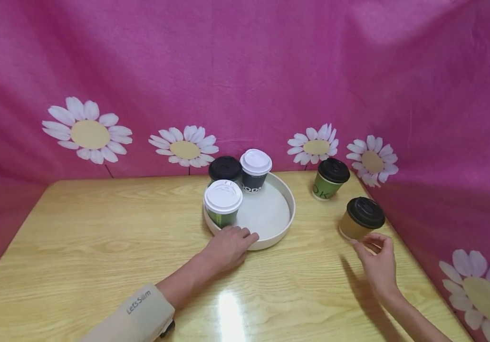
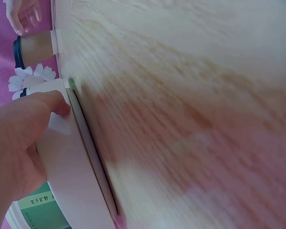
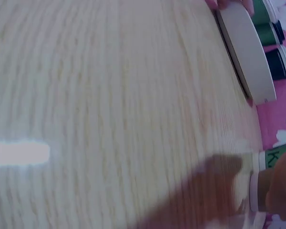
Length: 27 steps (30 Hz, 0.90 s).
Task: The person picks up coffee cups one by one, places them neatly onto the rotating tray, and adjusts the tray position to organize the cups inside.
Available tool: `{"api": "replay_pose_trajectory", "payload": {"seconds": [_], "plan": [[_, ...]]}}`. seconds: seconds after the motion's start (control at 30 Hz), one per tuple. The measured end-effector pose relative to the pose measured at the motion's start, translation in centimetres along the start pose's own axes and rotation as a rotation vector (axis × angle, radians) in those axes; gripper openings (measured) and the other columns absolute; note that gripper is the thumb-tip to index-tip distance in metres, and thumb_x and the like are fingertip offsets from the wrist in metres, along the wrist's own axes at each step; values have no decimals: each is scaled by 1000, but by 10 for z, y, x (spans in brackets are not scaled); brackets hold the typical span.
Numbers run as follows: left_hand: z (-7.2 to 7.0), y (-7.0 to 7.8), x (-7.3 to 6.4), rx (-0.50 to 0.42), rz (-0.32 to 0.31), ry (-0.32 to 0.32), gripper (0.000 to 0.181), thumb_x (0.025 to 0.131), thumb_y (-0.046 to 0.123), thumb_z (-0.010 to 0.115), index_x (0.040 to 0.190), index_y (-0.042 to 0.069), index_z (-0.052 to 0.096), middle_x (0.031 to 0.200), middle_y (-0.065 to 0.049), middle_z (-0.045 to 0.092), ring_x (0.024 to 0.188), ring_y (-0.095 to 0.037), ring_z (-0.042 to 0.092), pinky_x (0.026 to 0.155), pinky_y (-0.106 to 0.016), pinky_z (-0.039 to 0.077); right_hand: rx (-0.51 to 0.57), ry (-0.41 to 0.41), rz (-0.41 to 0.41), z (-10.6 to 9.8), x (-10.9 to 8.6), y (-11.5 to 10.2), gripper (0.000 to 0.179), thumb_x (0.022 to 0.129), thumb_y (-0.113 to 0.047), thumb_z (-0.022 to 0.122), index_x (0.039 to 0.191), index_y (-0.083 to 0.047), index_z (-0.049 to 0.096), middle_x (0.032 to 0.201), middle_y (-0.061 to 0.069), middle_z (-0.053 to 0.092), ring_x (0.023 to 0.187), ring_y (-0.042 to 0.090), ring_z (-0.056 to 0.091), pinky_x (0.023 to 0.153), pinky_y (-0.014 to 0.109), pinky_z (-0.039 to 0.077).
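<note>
Brown cup (image 1: pixel 354 226) stands near the worktop's (image 1: pixel 99 247) right edge, the right hand's (image 1: pixel 377 263) fingers curved at it, grip unclear. The left hand (image 1: pixel 229 248) grips the tray's (image 1: pixel 266 213) near rim; inside, a white-lidded cup (image 2: pixel 44 210) reads "生于旷野". A black-lidded green cup (image 1: pixel 326 186) shows "OK".

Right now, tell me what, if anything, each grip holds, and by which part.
The left grip holds the tray by its near rim. The right grip is by the brown cup's near side; a hold cannot be told.
</note>
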<state>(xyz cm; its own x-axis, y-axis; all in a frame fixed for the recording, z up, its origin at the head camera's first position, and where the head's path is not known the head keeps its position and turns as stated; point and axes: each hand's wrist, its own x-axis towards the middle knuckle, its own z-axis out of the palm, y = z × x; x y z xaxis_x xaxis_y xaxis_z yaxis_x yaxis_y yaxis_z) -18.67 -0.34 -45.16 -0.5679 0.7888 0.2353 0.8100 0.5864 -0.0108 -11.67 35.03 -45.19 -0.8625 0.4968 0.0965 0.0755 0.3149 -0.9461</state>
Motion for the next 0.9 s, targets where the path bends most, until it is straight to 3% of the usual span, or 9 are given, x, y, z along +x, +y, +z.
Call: {"api": "replay_pose_trajectory", "payload": {"seconds": [0.13, 0.33, 0.57, 0.7, 0.9], "plan": [[0, -1, 0, 4, 6, -8, 32, 87, 11, 68, 118, 13, 60, 96, -4, 62, 86, -24, 63, 78, -36, 49, 46, 59, 88, -5, 7, 4, 63, 89, -12, 76, 134, -11, 32, 120, 0, 37, 106, 11, 45, 80, 12, 43], [2, 0, 1, 3, 9, -19, 32, 88, 12, 68, 119, 13, 60, 96, -4, 62, 86, -24, 63, 79, -36, 50, 6, 59, 74, -5, 17, 9, 95, 85, -14, 80, 154, -13, 14, 130, 3, 30, 121, 23, 34, 95, 25, 36], [3, 1, 1, 5, 11, -12, 32, 87, 12, 68, 118, 13, 60, 95, -4, 62, 85, -24, 63, 77, -36, 49, 48, 24, 61, -2, 33, 12, 109, 82, -13, 82, 158, -19, 4, 146, 14, 19, 134, 34, 24, 113, 44, 29], [2, 1, 1, 15, 11, -15, 31, 88, 13, 68, 118, 13, 59, 96, -4, 62, 85, -24, 63, 77, -35, 49, 98, 10, 49, 0, 41, 14, 108, 82, -8, 82, 157, -21, 6, 148, 13, 18, 137, 34, 24, 114, 42, 29], [2, -2, 0, -2, 0, -23, 32, 89, 13, 68, 120, 13, 59, 98, -4, 62, 89, -24, 63, 83, -36, 49, 140, -10, 27, 7, 52, 20, 105, 80, -3, 83, 154, -24, 11, 147, 7, 24, 136, 30, 36, 109, 27, 36]]}}
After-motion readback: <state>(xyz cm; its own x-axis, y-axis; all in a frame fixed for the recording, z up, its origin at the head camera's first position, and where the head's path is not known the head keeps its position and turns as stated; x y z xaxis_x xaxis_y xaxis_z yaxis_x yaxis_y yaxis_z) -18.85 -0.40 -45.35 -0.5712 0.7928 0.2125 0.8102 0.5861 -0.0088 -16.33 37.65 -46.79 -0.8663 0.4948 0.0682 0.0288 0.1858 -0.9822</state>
